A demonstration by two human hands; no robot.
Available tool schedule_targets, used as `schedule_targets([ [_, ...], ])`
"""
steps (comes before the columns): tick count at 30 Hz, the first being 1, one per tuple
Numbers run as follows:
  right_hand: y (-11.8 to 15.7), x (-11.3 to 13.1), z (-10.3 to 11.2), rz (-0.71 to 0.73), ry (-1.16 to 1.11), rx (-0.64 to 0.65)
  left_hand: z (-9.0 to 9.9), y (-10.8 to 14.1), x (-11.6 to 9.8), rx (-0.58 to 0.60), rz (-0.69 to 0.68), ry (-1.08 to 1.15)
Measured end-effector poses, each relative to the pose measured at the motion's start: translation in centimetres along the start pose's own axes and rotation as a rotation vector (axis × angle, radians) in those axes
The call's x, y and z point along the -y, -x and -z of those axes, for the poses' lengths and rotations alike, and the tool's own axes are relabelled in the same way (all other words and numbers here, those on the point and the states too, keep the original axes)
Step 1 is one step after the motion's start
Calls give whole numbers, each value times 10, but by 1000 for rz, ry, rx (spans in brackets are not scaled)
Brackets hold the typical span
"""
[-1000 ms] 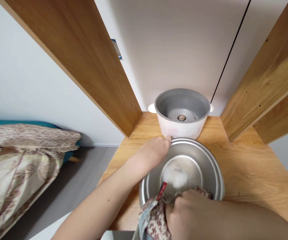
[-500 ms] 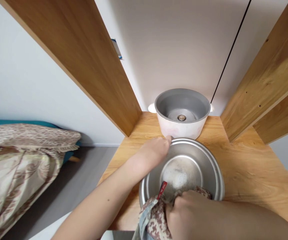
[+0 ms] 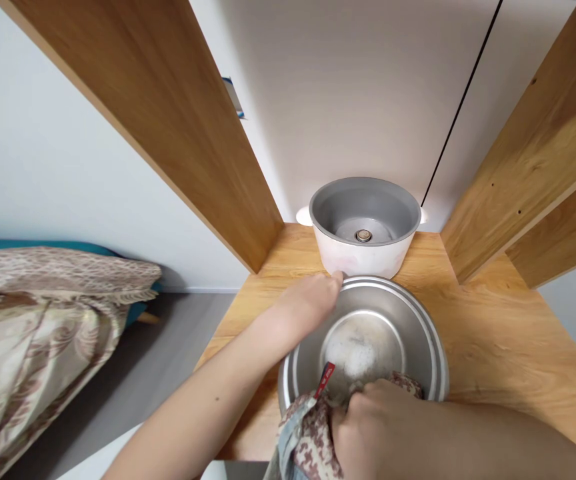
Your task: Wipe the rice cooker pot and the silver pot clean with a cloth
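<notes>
A round silver metal basin (image 3: 363,320), with a raised ring and worn pale patches at its centre, sits near the front of the wooden tabletop. My left hand (image 3: 318,293) is closed on its far-left rim, thumb side at the edge; the fingertips are mostly hidden. A brown-and-beige patterned cloth (image 3: 313,433) with a grey-blue edge and a red label is bunched in my right hand (image 3: 378,420). That hand presses the cloth against the near part of the basin. Most of its fingers are hidden.
Just behind the basin stands a white pot-shaped appliance (image 3: 365,257), grey inside, with a small metal knob in its floor. Wooden posts (image 3: 178,127) rise on both sides of the tabletop (image 3: 508,353). At the left, a patterned cover (image 3: 43,320) drapes over blue furniture.
</notes>
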State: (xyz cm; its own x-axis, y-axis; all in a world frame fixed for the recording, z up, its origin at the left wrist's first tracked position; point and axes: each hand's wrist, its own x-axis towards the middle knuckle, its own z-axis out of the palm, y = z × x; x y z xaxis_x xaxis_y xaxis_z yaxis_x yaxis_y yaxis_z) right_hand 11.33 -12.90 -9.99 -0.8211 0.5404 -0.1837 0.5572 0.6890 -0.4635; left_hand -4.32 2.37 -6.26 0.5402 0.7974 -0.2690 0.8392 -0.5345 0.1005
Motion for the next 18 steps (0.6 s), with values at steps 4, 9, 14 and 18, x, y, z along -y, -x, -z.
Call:
schedule_targets([
  [4, 0, 0, 0, -4, 61, 21, 5, 1, -4, 41, 21, -36],
  [9, -2, 5, 4, -25, 119, 60, 4, 1, -3, 19, 7, -5],
  [14, -2, 2, 4, -34, 52, 52, 5, 2, -3, 16, 10, 45],
  [18, -1, -2, 3, 2, -2, 27, 11, 4, -8, 39, 40, 51],
])
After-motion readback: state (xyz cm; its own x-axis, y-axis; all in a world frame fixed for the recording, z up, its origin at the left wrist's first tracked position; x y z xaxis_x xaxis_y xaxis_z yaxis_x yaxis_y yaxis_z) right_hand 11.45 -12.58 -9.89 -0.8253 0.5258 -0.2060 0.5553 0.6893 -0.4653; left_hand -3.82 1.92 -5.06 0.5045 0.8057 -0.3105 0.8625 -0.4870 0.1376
